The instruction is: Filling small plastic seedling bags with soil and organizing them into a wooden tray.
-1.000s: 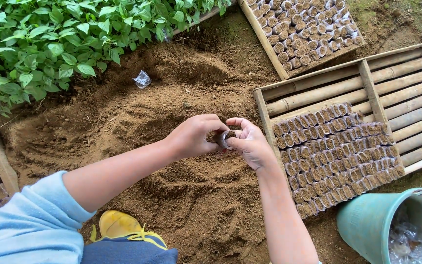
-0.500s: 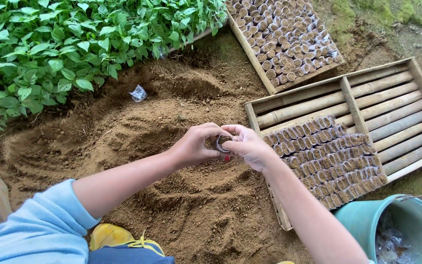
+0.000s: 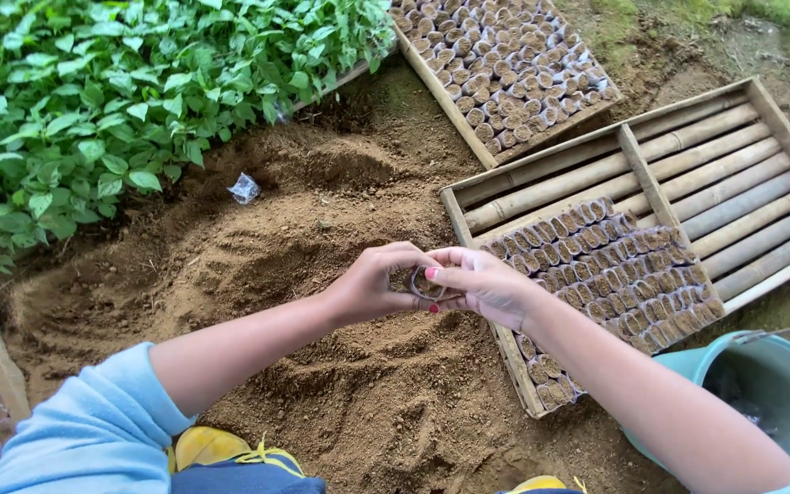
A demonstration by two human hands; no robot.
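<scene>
Shifting slightly rightward since before, left hand (image 3: 372, 284) and right hand (image 3: 486, 284) still pinching a small soil-filled seedling pot (image 3: 425, 284) at frame centre, steadying it over the loose soil mound (image 3: 322, 238), beside the bamboo-slatted tray (image 3: 688, 174) of filled pots.

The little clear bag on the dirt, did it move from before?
No. The little clear bag lies on the soil at the same spot beside the green plants; only the camera shifted.

Small soil-filled seedling pot (image 3: 424, 284), held btwn both hands, above soil.
</scene>
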